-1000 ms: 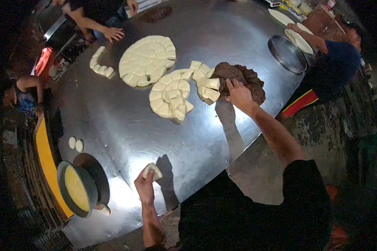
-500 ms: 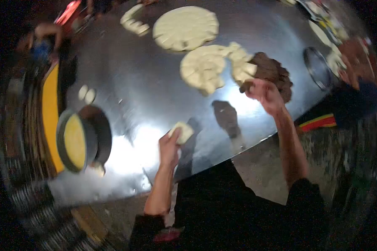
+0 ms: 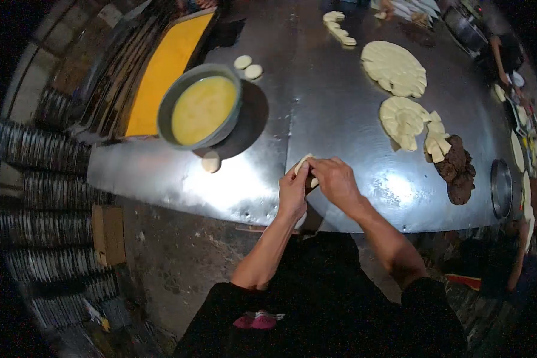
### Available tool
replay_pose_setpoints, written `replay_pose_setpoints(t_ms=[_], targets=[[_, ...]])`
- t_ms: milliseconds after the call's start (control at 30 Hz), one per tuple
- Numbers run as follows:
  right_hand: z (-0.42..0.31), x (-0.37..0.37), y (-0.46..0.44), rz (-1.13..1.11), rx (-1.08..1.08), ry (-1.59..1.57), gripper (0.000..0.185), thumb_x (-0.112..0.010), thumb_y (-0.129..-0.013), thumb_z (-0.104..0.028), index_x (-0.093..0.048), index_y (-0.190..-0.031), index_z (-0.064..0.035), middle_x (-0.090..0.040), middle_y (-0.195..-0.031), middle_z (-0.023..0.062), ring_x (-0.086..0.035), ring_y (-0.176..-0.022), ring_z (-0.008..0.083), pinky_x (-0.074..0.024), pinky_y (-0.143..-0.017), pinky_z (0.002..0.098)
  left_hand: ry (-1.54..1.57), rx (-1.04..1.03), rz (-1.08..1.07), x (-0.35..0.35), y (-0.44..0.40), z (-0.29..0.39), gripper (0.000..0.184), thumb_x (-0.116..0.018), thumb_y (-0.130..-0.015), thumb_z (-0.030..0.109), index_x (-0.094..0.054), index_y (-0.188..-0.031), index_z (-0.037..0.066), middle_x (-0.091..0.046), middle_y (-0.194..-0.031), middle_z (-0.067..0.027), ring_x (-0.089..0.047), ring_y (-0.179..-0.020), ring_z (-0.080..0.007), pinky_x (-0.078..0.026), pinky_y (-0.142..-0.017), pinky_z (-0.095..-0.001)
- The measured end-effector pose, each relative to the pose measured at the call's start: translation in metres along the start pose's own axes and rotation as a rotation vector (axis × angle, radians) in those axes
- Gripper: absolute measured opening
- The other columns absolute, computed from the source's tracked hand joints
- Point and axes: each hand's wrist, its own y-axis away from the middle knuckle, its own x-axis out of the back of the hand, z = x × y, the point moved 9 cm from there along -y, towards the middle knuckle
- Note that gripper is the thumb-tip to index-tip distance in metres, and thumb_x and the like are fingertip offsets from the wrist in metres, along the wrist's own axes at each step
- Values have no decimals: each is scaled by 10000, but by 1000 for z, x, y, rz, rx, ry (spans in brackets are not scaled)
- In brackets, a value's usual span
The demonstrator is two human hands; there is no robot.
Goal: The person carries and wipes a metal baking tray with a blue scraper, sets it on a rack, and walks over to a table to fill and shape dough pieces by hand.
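Note:
Close to the table's front edge, my left hand (image 3: 293,196) is closed round a piece of pale dough (image 3: 303,161). The fingers of my right hand (image 3: 339,184) pinch that same piece from the other side. A dark patch shows between the hands; I cannot tell whether it is filling or shadow. To the right lies a brown lump of filling (image 3: 457,172), touching cut dough pieces (image 3: 437,138). Beyond them are a partly used ring of dough pieces (image 3: 394,113) and a larger round of dough (image 3: 394,68).
A grey bowl (image 3: 237,113) of yellow liquid stands left on the metal table (image 3: 334,107), with small dough rounds (image 3: 253,71) around it. Behind it is a yellow-surfaced tray (image 3: 168,71). A metal ring (image 3: 501,188) lies far right. Other people work along the right side.
My right hand has come from the brown filling, with a dark bit in its fingers, to the dough in my left hand. The view has swung left.

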Motion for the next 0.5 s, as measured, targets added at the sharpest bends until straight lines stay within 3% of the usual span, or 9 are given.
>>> replay_pose_setpoints(t_ms=[67, 100, 200, 267, 333, 367, 433, 467, 500], targets=[[-2, -14, -12, -118, -62, -107, 268, -580, -767, -24, -602, -1034, -2, -634, -972, 156, -603, -886, 301, -467, -809, 378, 2, 18, -45, 14, 2, 11, 276, -550, -916, 207, -597, -1073, -15, -617, -885, -34, -587, -746, -91, -500, -665, -232], [-13, -1, -16, -4, -100, -253, 224, -595, -777, -46, -628, -998, -31, -646, -907, 137, -622, -853, 290, -489, -761, 373, 49, 8, -27, 16, 5, 22, 273, -560, -909, 203, -599, -1071, -13, -621, -886, -36, -594, -758, -93, -507, -671, -233], [-23, 5, -14, 143, -97, -182, 183, -591, -790, -48, -645, -964, -40, -649, -870, 134, -632, -789, 295, -508, -685, 368, 74, -36, -46, 15, -1, 41, 268, -591, -888, 181, -602, -1076, -9, -630, -895, -48, -610, -772, -104, -521, -672, -235], [-15, 11, -16, 166, -73, -83, 208, -611, -779, -33, -649, -983, -27, -659, -870, 126, -647, -748, 235, -515, -628, 328, 38, -64, -81, 6, -3, 42, 263, -606, -874, 154, -600, -1078, -12, -634, -909, -60, -614, -770, -111, -522, -682, -241], [37, -2, -6, -72, -532, -649, 230, -633, -758, -32, -657, -986, -15, -669, -864, 95, -636, -750, 165, -507, -654, 283, 2, -36, -142, 2, -7, 37, 260, -612, -864, 127, -594, -1079, -19, -636, -929, -71, -619, -777, -119, -524, -694, -248], [57, 20, 5, 18, -594, -723, 242, -643, -743, -48, -662, -979, 4, -669, -865, 78, -614, -772, 126, -493, -689, 249, 29, -1, -148, -2, -5, 33, 259, -617, -859, 123, -595, -1075, -19, -637, -930, -71, -620, -780, -120, -523, -698, -248], [102, 83, 33, 226, -616, -626, 221, -596, -736, 20, -660, -947, 34, -661, -863, 86, -613, -778, 129, -504, -714, 244, 87, 38, -195, -10, -7, 25, 260, -625, -853, 124, -595, -1069, -18, -638, -926, -72, -626, -790, -130, -533, -690, -259], [133, 112, 55, 339, -626, -435, 246, -552, -719, 49, -659, -941, 38, -662, -862, 118, -625, -781, 199, -505, -732, 304, 47, 85, -193, -12, -7, 19, 254, -621, -857, 130, -596, -1069, -7, -637, -916, -67, -629, -794, -141, -546, -672, -274], [119, 141, 55, 184, -454, 269, 307, -502, -704, 63, -647, -973, 36, -635, -943, 192, -604, -878, 304, -471, -817, 390, 50, 106, -212, -18, -10, 14, 253, -616, -860, 131, -595, -1074, -2, -635, -917, -66, -631, -795, -144, -551, -664, -280]])
